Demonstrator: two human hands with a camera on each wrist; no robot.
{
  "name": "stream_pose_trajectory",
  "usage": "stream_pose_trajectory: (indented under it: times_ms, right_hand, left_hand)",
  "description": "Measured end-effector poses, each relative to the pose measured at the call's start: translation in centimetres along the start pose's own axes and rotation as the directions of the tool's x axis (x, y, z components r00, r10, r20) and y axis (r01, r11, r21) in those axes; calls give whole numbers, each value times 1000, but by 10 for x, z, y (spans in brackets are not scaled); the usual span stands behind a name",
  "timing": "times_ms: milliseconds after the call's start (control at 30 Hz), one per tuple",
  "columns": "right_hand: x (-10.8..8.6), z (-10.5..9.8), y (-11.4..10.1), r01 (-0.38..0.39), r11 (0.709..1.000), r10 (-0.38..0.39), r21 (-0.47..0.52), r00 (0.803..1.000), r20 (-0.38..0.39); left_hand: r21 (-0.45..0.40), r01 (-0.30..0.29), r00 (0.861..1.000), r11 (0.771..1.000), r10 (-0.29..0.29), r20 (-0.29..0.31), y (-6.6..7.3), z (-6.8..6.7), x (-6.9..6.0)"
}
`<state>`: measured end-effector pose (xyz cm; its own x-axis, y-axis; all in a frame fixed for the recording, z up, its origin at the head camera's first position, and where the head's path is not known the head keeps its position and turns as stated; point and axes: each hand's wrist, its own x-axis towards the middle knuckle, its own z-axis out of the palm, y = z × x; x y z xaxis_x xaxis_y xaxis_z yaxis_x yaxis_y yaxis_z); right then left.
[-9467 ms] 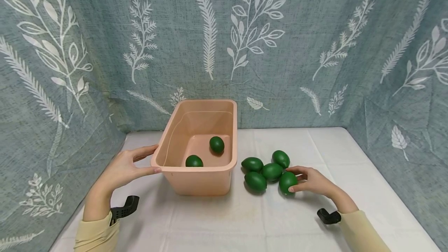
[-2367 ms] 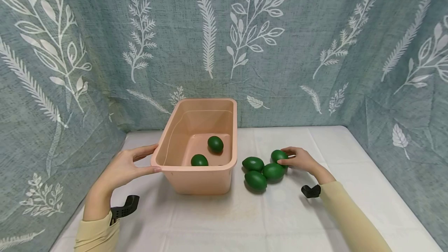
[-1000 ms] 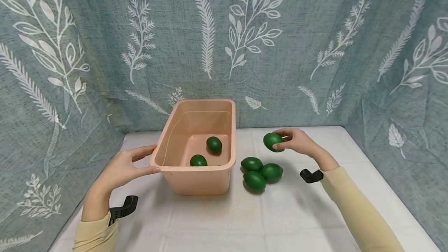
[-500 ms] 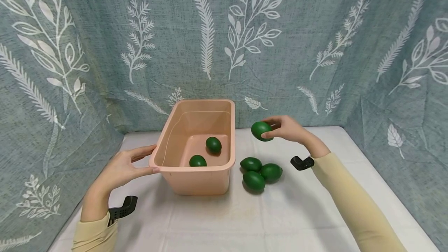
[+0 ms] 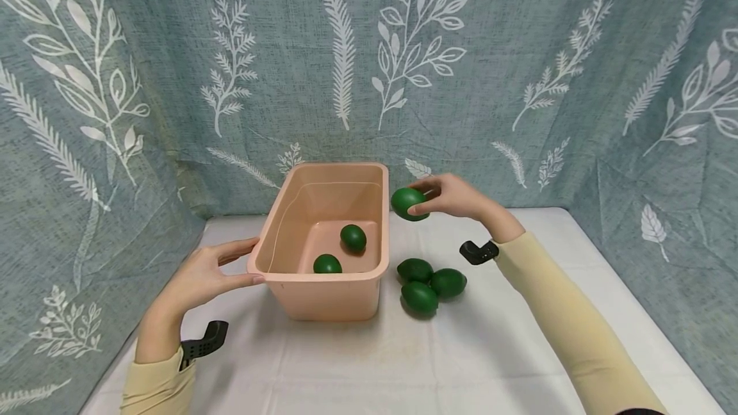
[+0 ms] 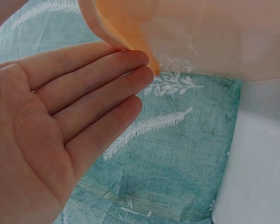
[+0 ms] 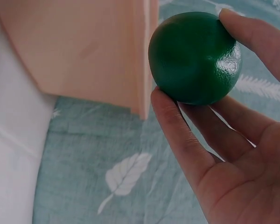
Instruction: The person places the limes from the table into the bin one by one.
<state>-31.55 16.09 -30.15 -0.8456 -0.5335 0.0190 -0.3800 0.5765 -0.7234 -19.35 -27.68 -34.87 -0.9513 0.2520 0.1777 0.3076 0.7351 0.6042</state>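
Observation:
In the head view my right hand [image 5: 452,196] holds a glossy dark green lime [image 5: 408,203] in the air, just right of the bin's right rim. The right wrist view shows the lime [image 7: 196,58] between thumb and fingertips. My left hand [image 5: 202,274] rests against the front left corner of a peach plastic bin [image 5: 331,300], and its fingers lie straight in the left wrist view. Inside the bin are one lime [image 5: 353,237] and another lime [image 5: 327,264] partly hidden by the front rim. A dark sliver at that rim is too small to tell.
Three limes [image 5: 419,298] lie touching in a cluster on the white cloth [image 5: 357,370], right of the bin. A blue-green leaf-patterned curtain [image 5: 490,82] stands behind and on both sides.
My right hand has picked up the farthest lime of the cluster and carried it up and left to the bin's edge. An earlier lime left the table too. My left hand stays put.

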Motion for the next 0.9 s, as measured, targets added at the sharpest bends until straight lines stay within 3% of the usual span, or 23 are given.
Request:
stream_pose_trajectory:
  times_ms: [600, 900]
  right_hand:
    - [33, 19, -43, 68, 998, -67, -8, 993, 94]
    - [49, 32, -58, 96, 993, -89, -62, 990, 113]
  left_hand:
    - [4, -3, 1000, 1000, 3, 1, 1, -2, 0]
    - [6, 6, 1000, 1000, -6, 7, 1, -1, -1]
